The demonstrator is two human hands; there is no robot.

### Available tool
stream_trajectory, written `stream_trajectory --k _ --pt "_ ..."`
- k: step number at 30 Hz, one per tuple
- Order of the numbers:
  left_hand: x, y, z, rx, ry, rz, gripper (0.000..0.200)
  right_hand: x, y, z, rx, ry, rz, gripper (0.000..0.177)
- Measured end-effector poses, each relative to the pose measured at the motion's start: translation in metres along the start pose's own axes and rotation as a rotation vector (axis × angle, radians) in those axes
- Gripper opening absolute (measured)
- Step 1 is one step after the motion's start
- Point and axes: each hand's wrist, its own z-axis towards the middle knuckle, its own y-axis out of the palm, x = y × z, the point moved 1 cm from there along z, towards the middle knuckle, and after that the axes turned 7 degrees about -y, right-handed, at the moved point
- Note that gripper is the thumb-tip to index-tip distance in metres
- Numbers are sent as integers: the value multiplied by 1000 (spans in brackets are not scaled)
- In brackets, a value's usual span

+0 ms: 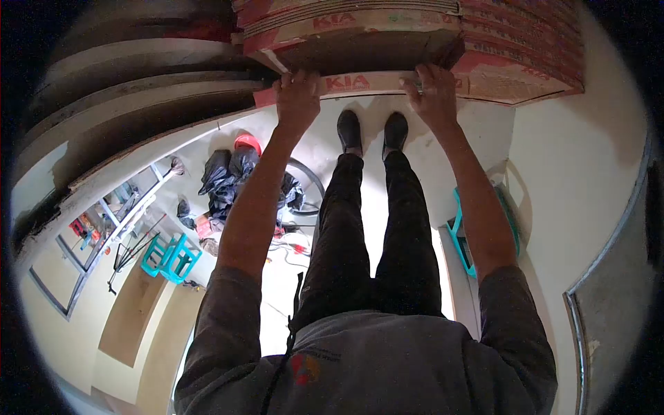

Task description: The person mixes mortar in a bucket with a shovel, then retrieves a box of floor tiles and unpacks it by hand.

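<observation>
A flat cardboard box [379, 82] with red KIA lettering lies across the front of a stack of similar KIA boxes [373, 22]. My left hand [298, 100] has its fingers closed over the box's left part. Near the other end, my right hand [434, 95] is curled over the same edge, thumb toward the lettering. Both arms are stretched forward. What the box holds, and my fingertips on its far side, are hidden. A dark gap separates this box from those behind it.
My shoes [396, 131] stand on the pale floor just below the box. More KIA boxes [515, 69] are piled at the right by the wall. On the left are black plastic bags [220, 178], a red bucket [247, 142], teal stools [181, 257] and loose cables [294, 259].
</observation>
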Motion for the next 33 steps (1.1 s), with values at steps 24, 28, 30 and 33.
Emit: stream_trajectory --k 24,28,30,33 --pt "11 2 -102 -215 242 -255 41 129 5 -123 -638 1060 539 40" --pt "12 13 -121 -336 275 -276 45 154 75 -194 -637 1409 1275 60" --pt "20 8 -131 -378 268 -242 46 135 65 -179 -738 1435 1146 75" --pt "26 8 -146 -489 257 -201 48 146 103 -222 -705 1472 1265 77"
